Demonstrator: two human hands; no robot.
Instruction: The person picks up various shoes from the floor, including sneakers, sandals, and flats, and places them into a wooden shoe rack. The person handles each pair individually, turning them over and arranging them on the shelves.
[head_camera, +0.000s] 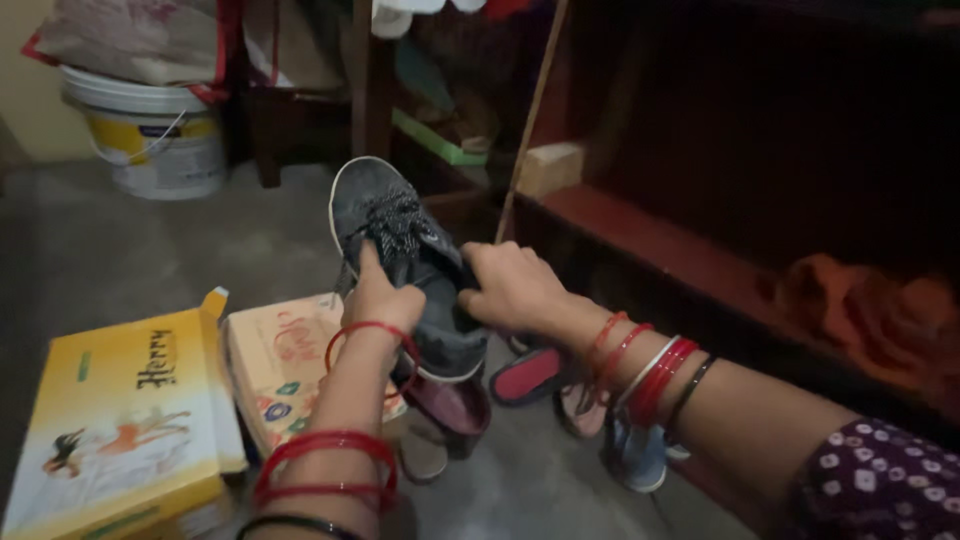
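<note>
Here both hands are clamped on one grey sneaker (405, 262), held up off the floor w/ toe pointing to 12 o'clock. Left hand (383, 298) grips the near side, thumb pressed up along the laces (395, 222), prob. to steady the tongue area; right hand (510, 285) curls over the heel/collar edge at 3 o'clock of the shoe, so the shoe sits pinned between the two. Wrists carry red bangles, several per arm, plus 1 dark one each.

Outward: below the shoe at 6 o'clock, loose footwear on the floor — a maroon one (452, 408), a red-soled one (527, 375), a blue one (635, 455); at least 3, more partly hidden. At 8 o'clock, 2 boxes: a yellow box (125, 420) and an orange patterned box (275, 365), touching side by side. At 10 o'clock, 1 white-and-yellow bucket (150, 135) w/ a sack on top. At 2 o'clock, a dark red wooden shelf (650, 240), 1 pale block (550, 168) on it.
</note>
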